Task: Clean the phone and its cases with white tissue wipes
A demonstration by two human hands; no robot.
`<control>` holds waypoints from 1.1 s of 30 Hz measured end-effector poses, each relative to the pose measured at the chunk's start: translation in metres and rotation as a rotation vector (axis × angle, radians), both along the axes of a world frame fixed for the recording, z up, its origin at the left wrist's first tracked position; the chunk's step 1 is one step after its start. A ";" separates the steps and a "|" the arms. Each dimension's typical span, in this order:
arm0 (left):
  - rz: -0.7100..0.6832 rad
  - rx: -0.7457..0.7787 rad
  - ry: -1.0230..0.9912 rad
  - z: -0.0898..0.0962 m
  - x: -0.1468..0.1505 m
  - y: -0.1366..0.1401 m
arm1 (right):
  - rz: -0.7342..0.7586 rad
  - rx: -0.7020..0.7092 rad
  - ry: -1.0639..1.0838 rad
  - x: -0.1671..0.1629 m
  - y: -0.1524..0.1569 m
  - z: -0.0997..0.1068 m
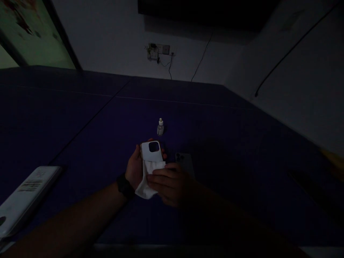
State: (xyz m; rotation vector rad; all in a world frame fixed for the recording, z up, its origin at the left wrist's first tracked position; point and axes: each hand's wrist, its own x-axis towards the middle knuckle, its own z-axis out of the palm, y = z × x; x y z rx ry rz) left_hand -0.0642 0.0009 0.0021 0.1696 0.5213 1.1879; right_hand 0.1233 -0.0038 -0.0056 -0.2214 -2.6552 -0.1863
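Note:
My left hand [135,167] is wrapped around a white phone case [152,152] with a dark camera cutout and an orange-brown edge. Over the case's lower half lies a white cloth or tissue [146,188]. My right hand [168,184] presses that cloth against the case with its fingers held together. Just right of the case, a grey phone [187,163] rests on the dark blue surface, partly hidden by my right hand. Beyond the case stands a small clear dropper bottle [160,128] with a white top, upright.
A long white device [28,200] lies at the left on the blue surface [107,122]. At the back wall are sockets [159,49] with plugs and hanging cables. A dark screen [204,14] hangs above. The room is dim.

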 end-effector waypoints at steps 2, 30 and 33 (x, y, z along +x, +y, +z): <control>-0.056 -0.004 -0.031 -0.004 -0.002 0.001 | -0.040 -0.020 -0.016 -0.001 0.000 -0.003; -0.243 0.002 -0.109 -0.006 -0.007 0.016 | -0.095 -0.094 -0.080 0.000 0.007 0.008; -0.190 0.000 -0.097 -0.008 -0.002 0.016 | -0.213 -0.094 0.003 0.004 0.007 0.003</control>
